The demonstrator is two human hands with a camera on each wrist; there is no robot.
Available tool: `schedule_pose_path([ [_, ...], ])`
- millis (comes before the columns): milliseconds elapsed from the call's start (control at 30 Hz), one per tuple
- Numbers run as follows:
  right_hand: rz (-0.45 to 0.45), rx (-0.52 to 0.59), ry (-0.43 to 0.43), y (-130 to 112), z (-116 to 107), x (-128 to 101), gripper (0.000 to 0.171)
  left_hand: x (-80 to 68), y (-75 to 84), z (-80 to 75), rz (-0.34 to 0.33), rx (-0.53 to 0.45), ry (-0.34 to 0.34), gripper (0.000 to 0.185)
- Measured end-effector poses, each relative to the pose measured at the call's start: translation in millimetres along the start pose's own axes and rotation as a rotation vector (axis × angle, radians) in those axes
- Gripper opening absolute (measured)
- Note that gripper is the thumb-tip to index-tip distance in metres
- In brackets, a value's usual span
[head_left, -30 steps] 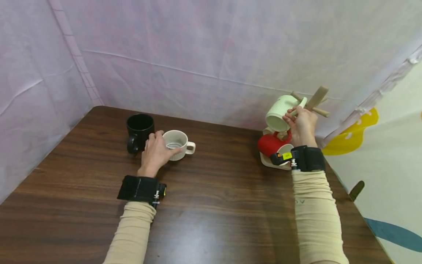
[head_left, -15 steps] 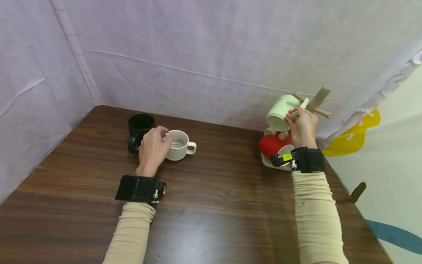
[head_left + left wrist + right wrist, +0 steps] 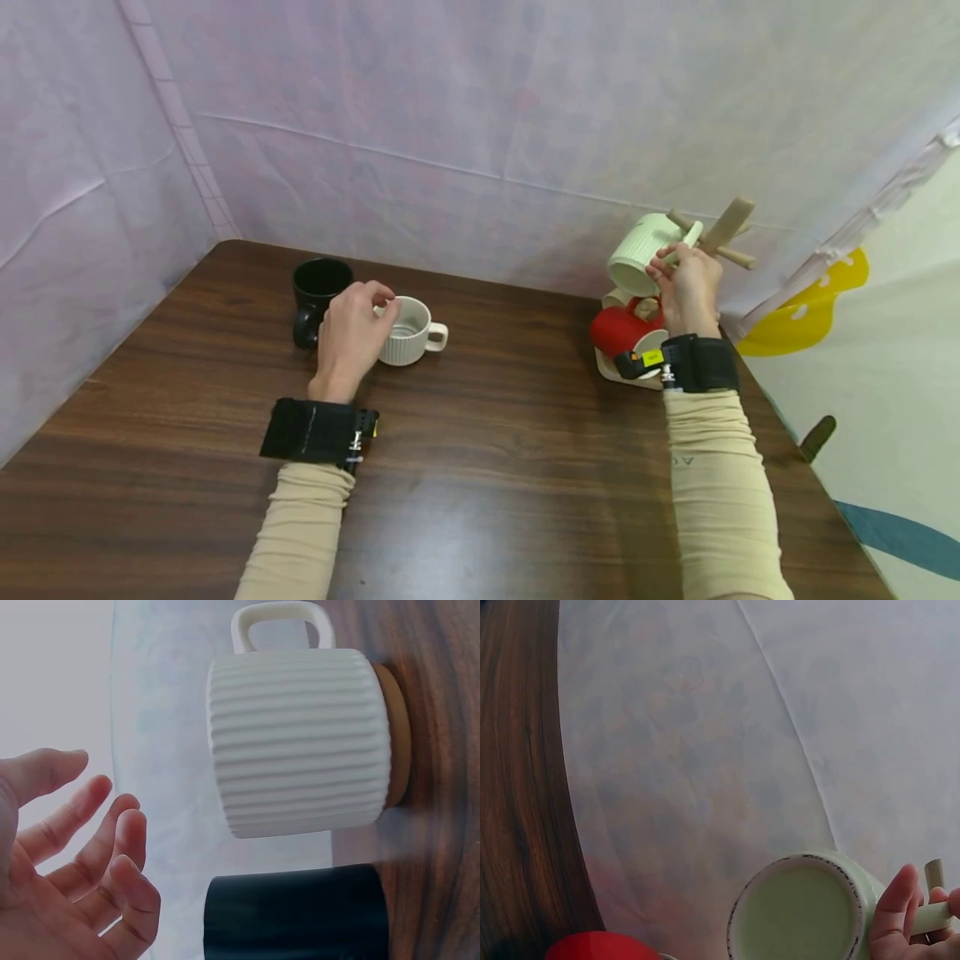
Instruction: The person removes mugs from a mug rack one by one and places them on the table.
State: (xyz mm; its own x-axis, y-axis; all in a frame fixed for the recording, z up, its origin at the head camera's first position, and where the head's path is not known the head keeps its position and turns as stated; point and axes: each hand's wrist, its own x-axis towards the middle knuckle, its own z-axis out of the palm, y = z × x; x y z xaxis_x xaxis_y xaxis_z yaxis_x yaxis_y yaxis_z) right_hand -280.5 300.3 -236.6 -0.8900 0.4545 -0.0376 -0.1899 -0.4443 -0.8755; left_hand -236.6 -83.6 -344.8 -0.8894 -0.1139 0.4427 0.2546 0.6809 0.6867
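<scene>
My left hand (image 3: 351,337) hovers over the left side of a white ribbed mug (image 3: 405,346), fingers loosely bent around nothing. In the left wrist view a gap separates the fingers from that mug (image 3: 300,742), which stands upright on its tan base. Just left of it is a black mug (image 3: 321,283), partly behind the hand. On the right, my right hand (image 3: 693,287) grips the handle of a pale green ribbed mug (image 3: 637,254) at a wooden mug rack (image 3: 729,223). This mug lies tilted, its base facing me. Whether a peg passes through its handle I cannot tell.
A red mug (image 3: 618,332) hangs low on the rack, below the green one, partly hidden by my wrist strap. The rack's pale base (image 3: 611,367) stands near the back right of the brown wooden table (image 3: 487,433). Pale cloth (image 3: 450,125) rises behind the table's far edge.
My left hand has come off the white mug's rim and shifted slightly left and up, its thumb drawn back from the mug. The right hand and green mug have hardly moved.
</scene>
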Motion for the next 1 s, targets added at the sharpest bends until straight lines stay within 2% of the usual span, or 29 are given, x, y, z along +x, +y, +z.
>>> schedule_pose_path([
  [200, -0.014, -0.002, -0.007, 1, -2, 2, 0.017, -1.1, 5.0, -2.2, 0.041, -0.004, 0.007, 0.018],
  [600, -0.038, 0.017, -0.039, 3, -4, 6, 0.021, -2.8, 13.2, -5.1, 0.127, 0.000, -0.045, 0.014],
  [1000, -0.043, 0.005, -0.110, 6, -5, 8, 0.022, -4.5, 19.9, -7.0, 0.233, 0.021, -0.115, 0.010],
])
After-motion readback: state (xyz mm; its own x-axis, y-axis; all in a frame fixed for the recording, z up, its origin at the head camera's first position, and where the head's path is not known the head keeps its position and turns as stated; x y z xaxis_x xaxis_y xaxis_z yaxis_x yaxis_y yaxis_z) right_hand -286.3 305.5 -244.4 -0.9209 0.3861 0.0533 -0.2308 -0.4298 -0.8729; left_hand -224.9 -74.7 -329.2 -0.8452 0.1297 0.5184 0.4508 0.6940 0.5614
